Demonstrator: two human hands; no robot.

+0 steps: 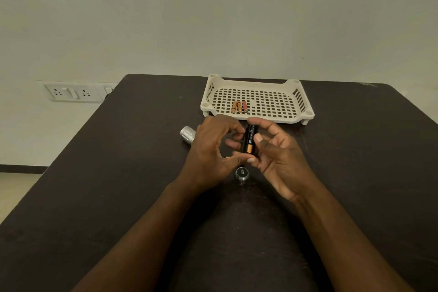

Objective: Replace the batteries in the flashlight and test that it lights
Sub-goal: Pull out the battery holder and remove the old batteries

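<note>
A black battery holder (250,140) with a black-and-copper battery in it stands upright between my hands above the dark table (118,173). My left hand (211,149) grips its left side with curled fingers. My right hand (277,152) pinches it from the right with thumb and fingers. A silver flashlight body (187,134) lies on the table behind my left hand. A silver end cap (241,174) stands on the table just below my hands. Three orange batteries (239,106) lie in the cream tray (301,97).
The perforated cream tray stands at the back of the table, close behind my hands. A wall socket panel (73,93) is on the wall to the left. The table's left edge runs diagonally toward me.
</note>
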